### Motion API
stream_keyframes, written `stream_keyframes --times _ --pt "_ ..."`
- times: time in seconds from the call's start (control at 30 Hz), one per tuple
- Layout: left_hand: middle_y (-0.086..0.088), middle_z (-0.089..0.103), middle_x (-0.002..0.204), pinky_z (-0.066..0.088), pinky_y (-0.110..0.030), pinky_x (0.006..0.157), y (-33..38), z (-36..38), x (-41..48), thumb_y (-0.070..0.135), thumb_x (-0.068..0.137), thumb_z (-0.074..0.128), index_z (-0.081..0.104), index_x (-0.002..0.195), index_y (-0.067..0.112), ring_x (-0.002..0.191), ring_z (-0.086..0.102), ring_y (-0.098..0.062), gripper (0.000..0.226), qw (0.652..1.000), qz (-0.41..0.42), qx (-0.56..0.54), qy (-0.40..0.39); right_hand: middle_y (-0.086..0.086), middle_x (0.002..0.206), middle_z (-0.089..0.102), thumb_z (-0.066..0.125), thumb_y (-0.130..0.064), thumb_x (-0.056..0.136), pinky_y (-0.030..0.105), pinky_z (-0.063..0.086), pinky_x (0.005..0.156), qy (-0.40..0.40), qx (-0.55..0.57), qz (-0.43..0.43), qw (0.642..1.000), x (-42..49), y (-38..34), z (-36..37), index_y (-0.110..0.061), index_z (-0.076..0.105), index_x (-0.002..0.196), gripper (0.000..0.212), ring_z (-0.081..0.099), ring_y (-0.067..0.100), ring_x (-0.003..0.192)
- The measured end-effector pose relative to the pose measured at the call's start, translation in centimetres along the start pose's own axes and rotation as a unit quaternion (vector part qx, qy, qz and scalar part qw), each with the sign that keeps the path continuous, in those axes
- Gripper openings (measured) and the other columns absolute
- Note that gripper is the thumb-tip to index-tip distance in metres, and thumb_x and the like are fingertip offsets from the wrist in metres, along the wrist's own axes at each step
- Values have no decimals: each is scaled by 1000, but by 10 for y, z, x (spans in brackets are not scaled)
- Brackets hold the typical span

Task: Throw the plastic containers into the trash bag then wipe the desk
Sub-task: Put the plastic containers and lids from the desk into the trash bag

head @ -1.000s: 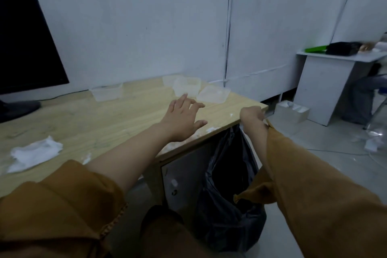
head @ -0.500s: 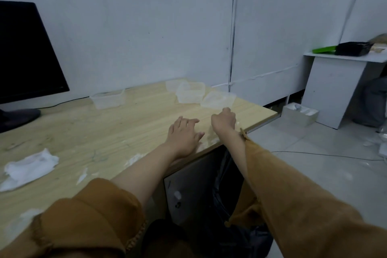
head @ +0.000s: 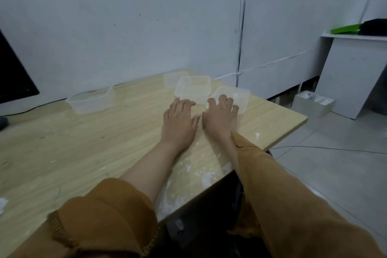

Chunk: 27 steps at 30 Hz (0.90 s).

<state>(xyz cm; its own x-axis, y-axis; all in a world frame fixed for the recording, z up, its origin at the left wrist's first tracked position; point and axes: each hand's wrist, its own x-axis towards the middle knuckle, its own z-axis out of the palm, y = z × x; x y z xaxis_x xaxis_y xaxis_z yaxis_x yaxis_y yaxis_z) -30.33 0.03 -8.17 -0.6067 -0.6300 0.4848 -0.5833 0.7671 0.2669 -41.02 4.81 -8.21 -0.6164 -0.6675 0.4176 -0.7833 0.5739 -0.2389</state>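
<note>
- monitor (head: 12, 73), black, at the desk's left edge, partly out of frame
- white tissue scrap (head: 2, 205) at the near-left edge of the desk (head: 73, 148), mostly cut off
- clear plastic tub (head: 91, 101), upright and open, near the desk's back edge, well apart from the other containers
- left hand (head: 180, 120) palm down over the desk, fingers together and flat, holding nothing; fingertips just short of the middle container
- three clear containers clustered at the desk's back-right corner: back container (head: 170, 78) nearest the wall, middle container (head: 193, 90) in front of it, right container (head: 240, 97) nearest the right edge
- right hand (head: 219, 116) just beside the left, fingers spread and curled, fingertips on the near rim of the right container; not closed on it
- white smears and crumbs (head: 201, 174) along the desk's near-right edge
- trash bag: dark shape under the desk's near edge, too dark to tell
- white side table (head: 354, 69) at far right, with a green item (head: 346, 28) and a black item (head: 374, 26) on top
- white box (head: 312, 103) on the floor beside it
</note>
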Motion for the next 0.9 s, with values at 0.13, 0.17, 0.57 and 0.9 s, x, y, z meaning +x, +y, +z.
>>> stream_keyframes --times 0.13,0.17,0.57,0.9 --pt "5 31 151 19 -40 112 -12 13 28 32 95 42 40 135 21 145 12 -17 41 998 7 44 41 11 127 46 36 -15 95 43 29 101 16 -51 -3 999 15 -4 11 -12 51 121 31 38 30 121" --pt "5 30 152 18 -40 112 -14 16 33 31 95 43 39 135 21 146 10 -17 42 998 9 50 47 11 125 48 35 -12 94 43 29 101 18 -61 -4 998 18 -4 12 -11 53 120 31 38 30 120" --pt "-3 50 124 20 -39 106 -10 10 33 29 96 40 45 131 28 123 36 -26 35 990 -27 128 56 11 117 54 35 -6 93 46 29 101 24 -143 -50 988 19 -9 5 -7 53 117 30 44 30 115" --pt "1 54 109 16 -33 85 -46 -58 -20 10 88 49 64 96 33 111 39 -24 29 983 -42 121 132 16 105 57 23 -1 83 41 40 90 118 -100 -78 985 7 -16 -8 -2 57 104 40 53 30 103"
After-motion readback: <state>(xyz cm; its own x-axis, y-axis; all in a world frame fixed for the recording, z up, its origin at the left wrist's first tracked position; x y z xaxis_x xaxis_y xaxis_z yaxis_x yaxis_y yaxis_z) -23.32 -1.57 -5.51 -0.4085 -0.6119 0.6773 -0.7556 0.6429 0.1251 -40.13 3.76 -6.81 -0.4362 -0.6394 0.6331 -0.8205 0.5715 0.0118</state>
